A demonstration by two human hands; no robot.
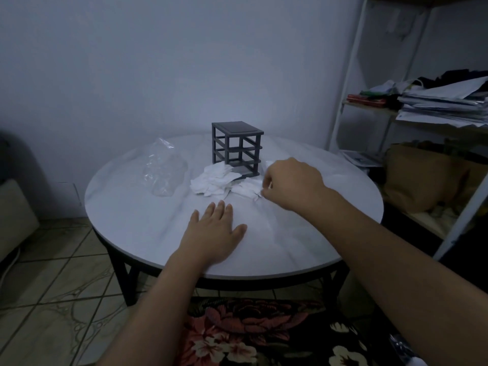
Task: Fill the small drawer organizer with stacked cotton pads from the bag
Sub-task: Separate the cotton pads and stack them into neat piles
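Head view: left hand [215,233] lies flat on the worktop [132,220], fingers straight and apart; right hand [293,183] fingers are curled, pinching cotton pads [247,190] before the drawer organizer [236,147].

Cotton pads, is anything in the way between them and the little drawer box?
Nothing visible is. The cotton pads lie right at the foot of the drawer organizer, the right hand pinches some, and the bag lies off to the left.
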